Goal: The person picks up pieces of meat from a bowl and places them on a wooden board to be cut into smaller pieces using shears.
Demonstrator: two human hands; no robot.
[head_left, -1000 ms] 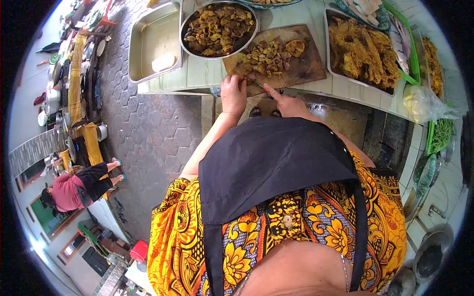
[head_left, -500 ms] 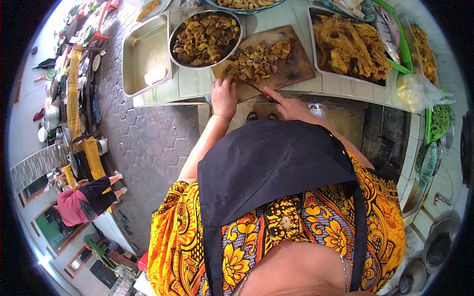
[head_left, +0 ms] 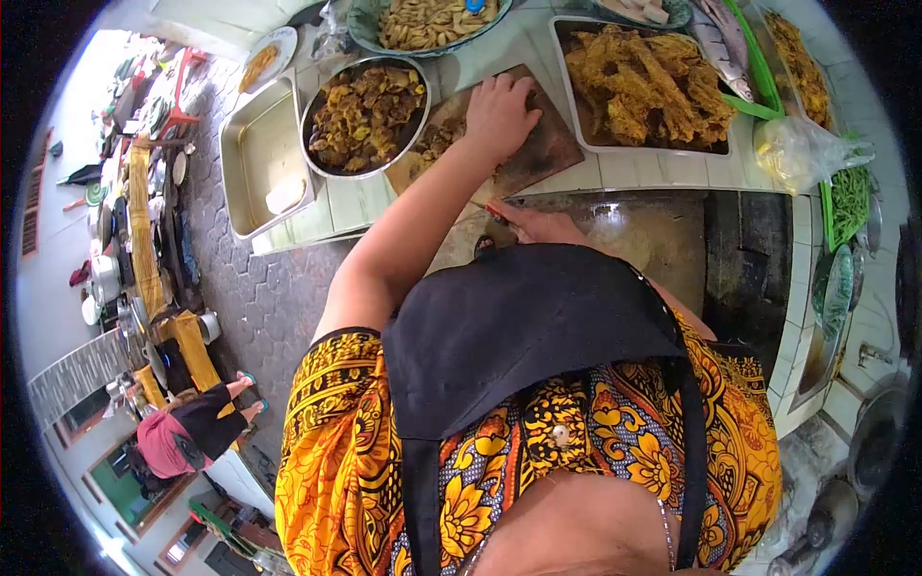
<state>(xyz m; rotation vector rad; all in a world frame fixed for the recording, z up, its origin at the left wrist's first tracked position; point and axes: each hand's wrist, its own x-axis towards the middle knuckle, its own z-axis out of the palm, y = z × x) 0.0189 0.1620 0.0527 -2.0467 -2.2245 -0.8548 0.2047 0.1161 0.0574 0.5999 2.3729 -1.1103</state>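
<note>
My left hand (head_left: 501, 117) reaches across the wooden cutting board (head_left: 547, 158), its fingers bent down over the far part. The fingers hide whatever lies under them. Chopped yellow-brown cooked meat (head_left: 437, 141) shows on the board, partly behind my left forearm. By the board's near edge, my right hand (head_left: 543, 226) is wrapped round the red and black handle of a knife (head_left: 497, 213). Its blade is mostly hidden by my left forearm. Left of the board stands a round metal bowl (head_left: 305, 144) of similar cooked pieces.
A metal tray (head_left: 230, 182) holding a white item stands at the left. Right of the board sits a tray (head_left: 663, 149) of golden fried food, with fish (head_left: 720, 53) and a plastic bag (head_left: 802, 158) beyond. Another person (head_left: 182, 437) stands bent across the paved floor.
My left hand has moved from the board's near left edge to its far part, where a larger piece of meat lay. My right hand still holds the knife, now slightly lower.
</note>
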